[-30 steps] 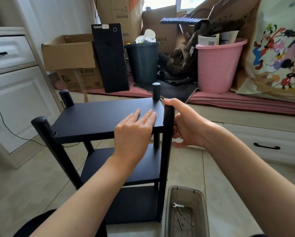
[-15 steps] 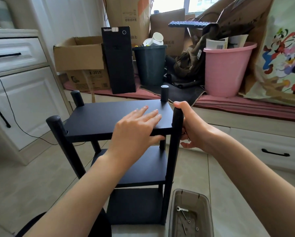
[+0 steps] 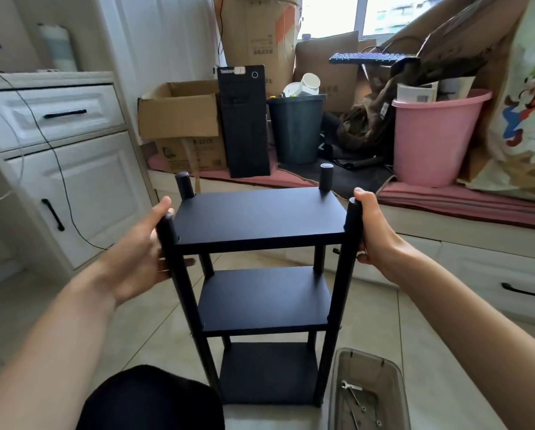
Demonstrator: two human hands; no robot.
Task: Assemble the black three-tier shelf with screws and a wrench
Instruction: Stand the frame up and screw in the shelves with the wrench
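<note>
Standing upright on the tiled floor point(image 3: 142, 324) in the middle of the view, the black three-tier shelf point(image 3: 260, 218) has all three boards fixed between four round posts. Going from the left: a white cabinet point(image 3: 74, 181) with black handles lines the left side, a thin cable hanging across its front. The left hand point(image 3: 142, 256) is at the near-left post point(image 3: 174, 259), palm turned toward it, thumb up beside the post top and fingers loosely curled behind the post; whether they actually clamp it I cannot tell, since the hand is blurred. The top board lies bare between the two hands. The right hand point(image 3: 373, 231) is wrapped around the near-right post point(image 3: 349, 243) just under its top, thumb resting against the post end, fingers closed behind it. On the floor just right of the shelf's base sits a clear plastic tray point(image 3: 340, 395) holding a small wrench point(image 3: 349, 387) and a few loose screws point(image 3: 363, 408). Behind the shelf, on a raised ledge, stand an open cardboard box point(image 3: 179, 116), a black computer tower point(image 3: 244, 122), a dark bin point(image 3: 295, 128) and, farthest right, a pink bucket point(image 3: 430, 141)
</note>
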